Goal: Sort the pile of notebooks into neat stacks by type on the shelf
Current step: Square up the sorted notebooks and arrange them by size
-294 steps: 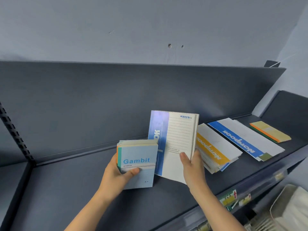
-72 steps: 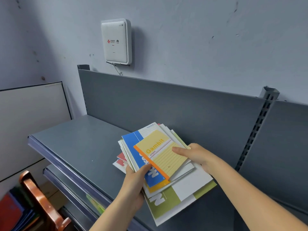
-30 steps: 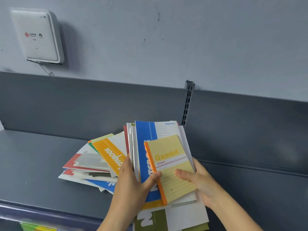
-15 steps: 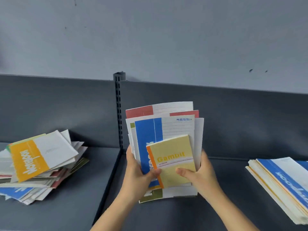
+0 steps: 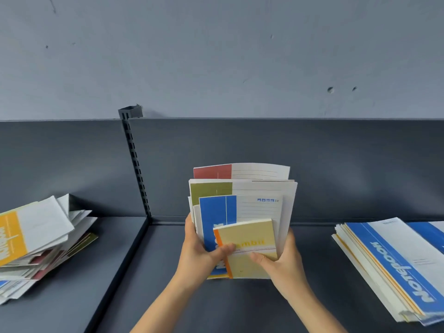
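I hold a bundle of notebooks (image 5: pixel 259 188) upright on its lower edge on the dark shelf (image 5: pixel 240 306). My left hand (image 5: pixel 200 254) grips its left side, thumb across the front. My right hand (image 5: pixel 282 261) grips its right side. In front is a small yellow Gambit notebook (image 5: pixel 249 234) with an orange spine. Behind it stand a blue-banded notebook (image 5: pixel 216 212), an olive-banded one (image 5: pixel 211 188) and a red-banded one (image 5: pixel 211 171). A loose pile of mixed notebooks (image 5: pixel 40 239) lies at the left. A neater stack of large notebooks (image 5: pixel 394 265), blue-banded one on top, lies at the right.
A slotted upright post (image 5: pixel 134 159) divides the shelf's dark back panel (image 5: pixel 336 164) left of the bundle. A seam in the shelf surface (image 5: pixel 120 272) runs from the post toward me. A pale blue-grey wall (image 5: pixel 216 56) rises above the panel.
The bundle has gone from the left pile to the middle bay and now stands lower, edge on the shelf. The small yellow notebook has slid down within the bundle.
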`<state>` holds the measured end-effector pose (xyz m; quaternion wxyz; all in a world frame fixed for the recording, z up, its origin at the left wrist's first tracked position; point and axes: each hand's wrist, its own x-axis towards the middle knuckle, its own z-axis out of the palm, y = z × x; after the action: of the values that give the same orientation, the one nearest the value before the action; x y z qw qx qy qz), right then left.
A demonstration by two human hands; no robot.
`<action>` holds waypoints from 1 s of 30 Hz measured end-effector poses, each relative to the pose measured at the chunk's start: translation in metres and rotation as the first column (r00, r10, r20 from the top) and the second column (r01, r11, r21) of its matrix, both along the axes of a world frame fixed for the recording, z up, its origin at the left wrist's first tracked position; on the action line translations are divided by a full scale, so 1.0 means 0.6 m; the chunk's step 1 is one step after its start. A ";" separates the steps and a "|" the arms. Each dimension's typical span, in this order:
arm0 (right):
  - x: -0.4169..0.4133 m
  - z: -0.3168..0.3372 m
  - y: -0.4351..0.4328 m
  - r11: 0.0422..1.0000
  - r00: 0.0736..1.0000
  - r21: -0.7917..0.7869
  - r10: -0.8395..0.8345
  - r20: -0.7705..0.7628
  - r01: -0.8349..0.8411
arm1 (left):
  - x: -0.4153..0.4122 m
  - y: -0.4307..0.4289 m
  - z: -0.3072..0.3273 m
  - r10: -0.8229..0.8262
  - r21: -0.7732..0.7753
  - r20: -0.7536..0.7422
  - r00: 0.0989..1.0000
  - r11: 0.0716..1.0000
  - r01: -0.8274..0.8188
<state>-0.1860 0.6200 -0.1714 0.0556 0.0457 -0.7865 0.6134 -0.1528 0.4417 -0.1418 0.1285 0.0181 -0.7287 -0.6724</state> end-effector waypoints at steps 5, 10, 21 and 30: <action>0.005 -0.007 0.008 0.998 0.998 -0.019 0.057 0.031 -0.056 | -0.003 -0.004 -0.006 0.003 -0.026 0.007 1.000 1.000 -0.003; 0.008 0.005 0.005 0.984 0.989 -0.135 0.128 0.076 -0.117 | 0.001 -0.011 -0.016 -0.059 -0.004 -0.005 0.998 0.998 0.059; 0.017 0.006 -0.008 0.945 0.975 -0.285 0.197 0.101 -0.161 | -0.001 -0.043 -0.030 -0.212 0.079 -0.043 0.976 0.974 0.214; 0.015 0.003 -0.045 0.952 0.991 -0.296 0.105 0.085 -0.076 | -0.008 -0.052 -0.051 -0.145 0.040 0.029 0.989 0.989 0.144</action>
<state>-0.1767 0.5929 -0.1697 -0.0059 0.0422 -0.6860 0.7263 -0.1574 0.4105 -0.1724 0.0672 -0.0216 -0.7171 -0.6934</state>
